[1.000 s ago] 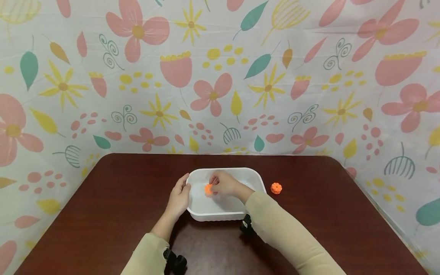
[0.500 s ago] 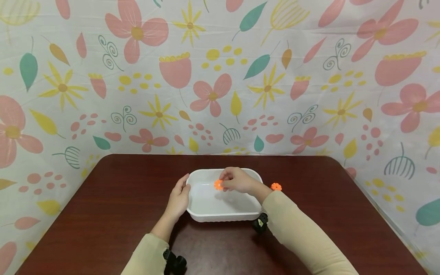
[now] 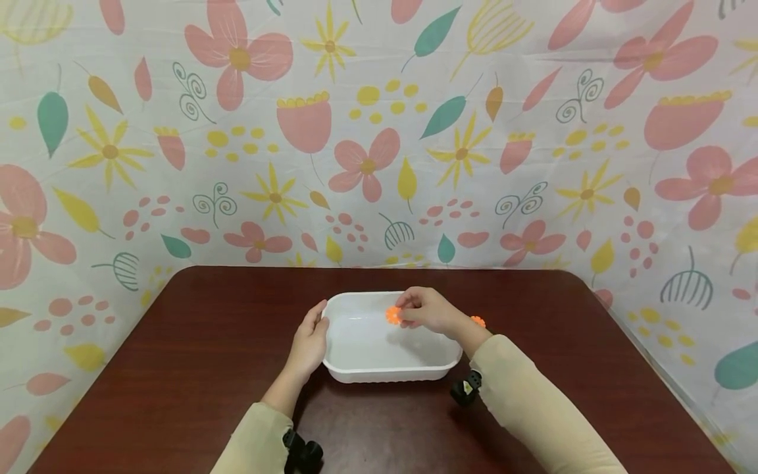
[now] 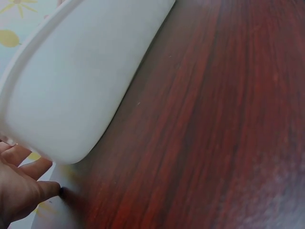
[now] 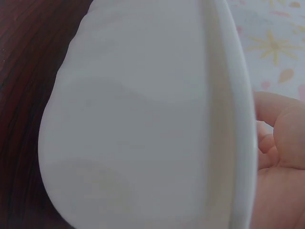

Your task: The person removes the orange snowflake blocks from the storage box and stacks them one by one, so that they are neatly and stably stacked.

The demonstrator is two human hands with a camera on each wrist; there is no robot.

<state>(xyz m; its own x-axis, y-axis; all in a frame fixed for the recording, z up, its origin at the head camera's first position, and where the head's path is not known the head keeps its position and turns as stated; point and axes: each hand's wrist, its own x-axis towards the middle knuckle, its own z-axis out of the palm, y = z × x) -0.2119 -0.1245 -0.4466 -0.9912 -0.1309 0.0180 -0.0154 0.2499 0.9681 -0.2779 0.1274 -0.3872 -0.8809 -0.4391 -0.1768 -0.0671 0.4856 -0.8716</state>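
A white plastic basin (image 3: 367, 345) with rounded corners stands on the table. Against the outside of its left end rests my left hand (image 3: 310, 339), fingers along the wall. In the left wrist view its fingers (image 4: 38, 168) lie by the basin's end, the thumb spread apart. Above the right part of the basin, my right hand (image 3: 428, 311) pinches an orange disc with a notched, flower-like edge (image 3: 393, 315) between thumb and fingers. The basin's wall covers that disc in the right wrist view, where only part of the hand (image 5: 281, 152) shows.
A second orange notched piece (image 3: 478, 321) lies on the table right of the basin, mostly behind my right wrist. The dark red-brown wooden table (image 3: 207, 368) runs back to a flower-patterned cloth (image 3: 379, 131). Black wrist cameras (image 3: 466, 388) sit on both wrists.
My right hand has moved right and slightly up with the orange disc, from the basin's middle. Its wrist now covers most of the second orange piece. The left hand stays in place.
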